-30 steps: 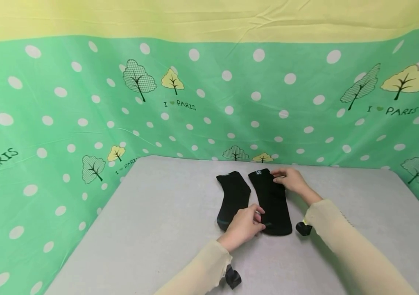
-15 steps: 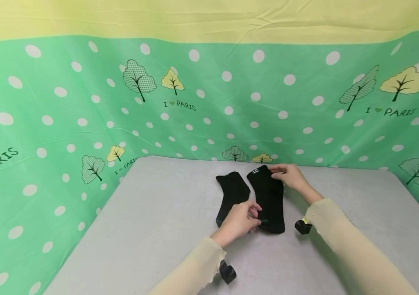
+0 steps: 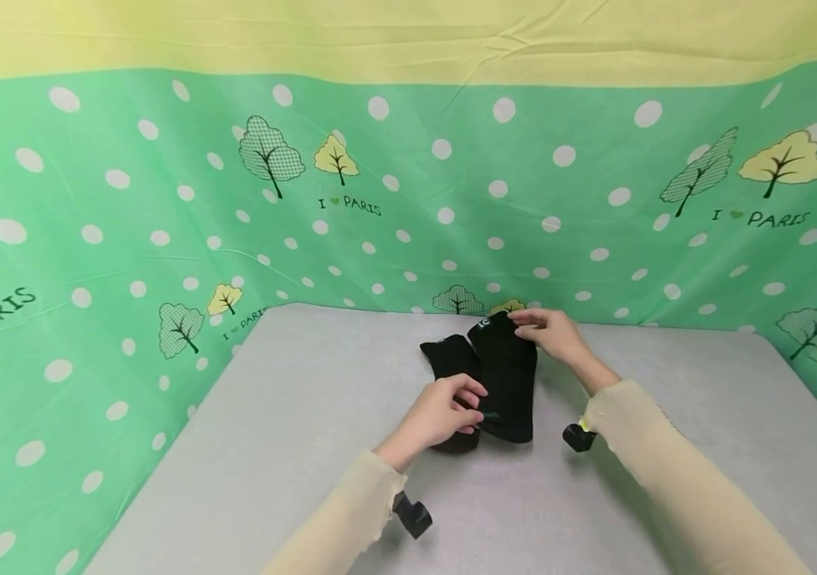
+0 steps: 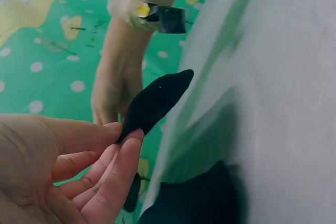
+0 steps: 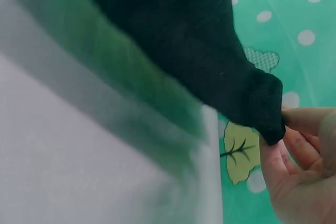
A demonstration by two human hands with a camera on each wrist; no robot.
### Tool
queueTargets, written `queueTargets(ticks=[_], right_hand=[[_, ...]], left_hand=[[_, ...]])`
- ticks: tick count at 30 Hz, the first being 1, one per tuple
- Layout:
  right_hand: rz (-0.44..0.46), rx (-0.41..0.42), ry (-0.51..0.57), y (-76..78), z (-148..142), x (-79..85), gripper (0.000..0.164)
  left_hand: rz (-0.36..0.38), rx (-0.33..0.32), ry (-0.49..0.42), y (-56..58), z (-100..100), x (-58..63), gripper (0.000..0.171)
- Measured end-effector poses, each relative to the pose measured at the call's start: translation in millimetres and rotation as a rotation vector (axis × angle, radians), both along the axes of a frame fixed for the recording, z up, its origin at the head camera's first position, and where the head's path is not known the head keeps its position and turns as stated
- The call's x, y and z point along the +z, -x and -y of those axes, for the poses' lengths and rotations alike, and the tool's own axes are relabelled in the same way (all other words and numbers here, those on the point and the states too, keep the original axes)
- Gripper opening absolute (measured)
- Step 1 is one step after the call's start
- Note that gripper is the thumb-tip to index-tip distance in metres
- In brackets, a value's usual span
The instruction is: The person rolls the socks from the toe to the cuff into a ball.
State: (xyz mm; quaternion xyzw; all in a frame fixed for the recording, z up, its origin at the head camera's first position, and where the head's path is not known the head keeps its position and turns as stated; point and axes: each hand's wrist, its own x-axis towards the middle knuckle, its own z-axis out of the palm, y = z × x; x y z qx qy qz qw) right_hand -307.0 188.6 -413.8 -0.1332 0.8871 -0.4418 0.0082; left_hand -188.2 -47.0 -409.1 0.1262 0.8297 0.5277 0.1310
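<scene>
Between both hands a black sock (image 3: 509, 383) is held up off the table, its cuff with pale letters toward the back. My left hand (image 3: 440, 411) pinches the toe end; in the left wrist view thumb and fingertips grip the black cloth (image 4: 155, 100). At the cuff, my right hand (image 3: 552, 331) pinches the corner, and the right wrist view shows thumb and finger on the cuff edge (image 5: 270, 108). A second black sock (image 3: 451, 355) lies flat on the table below and to the left, partly covered by the held sock and my left hand.
The grey tabletop (image 3: 293, 447) lies under everything. A green dotted cloth (image 3: 350, 263) with printed trees hangs along the back and sides. Black wrist cameras hang below the left sleeve (image 3: 350, 511) and the right sleeve (image 3: 667, 455).
The right-hand sock has been raised from the table and moved left, so that it now overlaps the other sock. Both hands have moved left and slightly up with it.
</scene>
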Motion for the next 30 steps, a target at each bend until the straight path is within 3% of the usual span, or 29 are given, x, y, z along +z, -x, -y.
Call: queueTargets(ticks=[7, 16, 22, 30], right_hand=[[-0.008, 0.032, 0.054, 0.0, 19.3, 5.6, 0.036], [-0.059, 0.086, 0.150, 5.7, 52.4, 0.2, 0.033], [-0.055, 0.132, 0.203, 13.9, 69.7, -15.3, 0.032], [-0.007, 0.058, 0.110, 14.0, 79.9, -35.4, 0.032]], left_hand=[[0.029, 0.021, -0.050, -5.7, 28.4, 9.7, 0.027], [0.032, 0.040, -0.063, -13.9, 54.5, 8.4, 0.027], [0.063, 0.051, -0.097, -11.4, 66.2, -6.5, 0.029], [0.135, 0.078, -0.062, -6.1, 69.7, -31.9, 0.028]])
